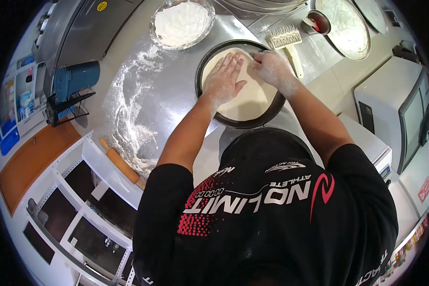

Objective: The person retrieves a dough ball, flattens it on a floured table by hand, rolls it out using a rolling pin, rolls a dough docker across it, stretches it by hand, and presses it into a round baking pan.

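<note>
A flat round of pizza dough (252,101) lies inside a dark round pan (245,125) on the metal table. My left hand (224,78) rests flat on the left part of the dough, its fingers stretched toward the far edge. At the upper right of the pan, my right hand (273,67) has its fingers curled and closed at the dough's edge by the rim. What lies between those fingertips is partly hidden. Both hands are dusted with flour. Just beyond the right hand sits a spiked dough docker (285,38) with a pale handle.
A bowl of flour (183,24) stands at the far left of the metal table (174,71). Loose flour (128,114) covers its left side. A rolling pin (121,162) lies at the near left. A metal cup (316,22) and round trays (343,26) are far right.
</note>
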`<state>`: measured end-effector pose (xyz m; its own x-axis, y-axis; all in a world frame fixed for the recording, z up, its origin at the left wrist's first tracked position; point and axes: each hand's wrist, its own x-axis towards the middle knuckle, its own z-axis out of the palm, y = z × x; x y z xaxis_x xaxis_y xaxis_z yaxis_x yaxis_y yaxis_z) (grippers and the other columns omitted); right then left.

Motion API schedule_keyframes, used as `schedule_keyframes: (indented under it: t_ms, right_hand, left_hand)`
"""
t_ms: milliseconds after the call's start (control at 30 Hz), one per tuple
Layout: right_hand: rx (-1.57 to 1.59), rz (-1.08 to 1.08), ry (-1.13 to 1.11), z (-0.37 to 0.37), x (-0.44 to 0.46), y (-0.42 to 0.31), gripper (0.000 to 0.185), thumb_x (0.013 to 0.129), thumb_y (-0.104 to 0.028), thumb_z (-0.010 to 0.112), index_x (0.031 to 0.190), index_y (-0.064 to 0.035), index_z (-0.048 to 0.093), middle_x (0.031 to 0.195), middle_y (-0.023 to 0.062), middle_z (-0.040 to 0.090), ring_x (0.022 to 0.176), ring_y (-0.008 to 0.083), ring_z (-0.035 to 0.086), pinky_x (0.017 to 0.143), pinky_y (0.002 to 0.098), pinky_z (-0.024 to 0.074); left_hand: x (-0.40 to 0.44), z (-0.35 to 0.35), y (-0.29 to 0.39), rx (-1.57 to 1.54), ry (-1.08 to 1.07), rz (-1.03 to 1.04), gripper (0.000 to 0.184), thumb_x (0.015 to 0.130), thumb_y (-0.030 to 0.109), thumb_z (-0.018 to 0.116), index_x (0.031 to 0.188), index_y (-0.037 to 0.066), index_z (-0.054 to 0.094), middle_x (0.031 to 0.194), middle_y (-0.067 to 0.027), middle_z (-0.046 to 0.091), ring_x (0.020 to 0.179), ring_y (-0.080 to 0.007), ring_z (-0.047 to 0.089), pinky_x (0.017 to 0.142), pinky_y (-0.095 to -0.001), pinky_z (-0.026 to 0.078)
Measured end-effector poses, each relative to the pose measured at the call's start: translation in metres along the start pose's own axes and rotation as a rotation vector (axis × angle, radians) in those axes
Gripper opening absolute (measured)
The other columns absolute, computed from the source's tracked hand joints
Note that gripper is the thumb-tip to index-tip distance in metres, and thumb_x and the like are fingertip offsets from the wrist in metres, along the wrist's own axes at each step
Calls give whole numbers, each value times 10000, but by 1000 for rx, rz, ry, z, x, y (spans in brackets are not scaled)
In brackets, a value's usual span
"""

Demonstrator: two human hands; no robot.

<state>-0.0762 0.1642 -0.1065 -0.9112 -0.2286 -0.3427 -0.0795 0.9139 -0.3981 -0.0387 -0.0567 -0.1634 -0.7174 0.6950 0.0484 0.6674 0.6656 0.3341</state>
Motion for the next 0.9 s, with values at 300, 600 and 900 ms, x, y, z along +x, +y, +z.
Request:
schedule_keyframes:
  t_ms: [300,600,900]
  right_hand:
    - [120,-73,277,22,10,-11,224,912,-295,621,920,-75,664,829,141,725,754,384,676,699,461,537]
    - [-3,-42,184,14,3,1,228,891,-294,639,901,-67,668,828,149,721,760,394,685,671,460,538]
    - [33,124,185,12,-6,8,260,874,-314,631,860,-59,676,819,164,715,779,401,688,691,475,542]
  left_hand:
    - [-15,5,40,206,-23,-244,711,1022,422,525,1524,-73,434,1669,-241,318,1572,-388,248,1289,-473,178]
    - [13,0,10,4,-2,-19,756,1002,446,550,1526,-81,408,1655,-258,330,1561,-419,263,1277,-496,215]
    - [18,-2,7,71,-122,96,810,1007,514,523,1547,-73,382,1663,-250,317,1577,-397,229,1293,-475,177]
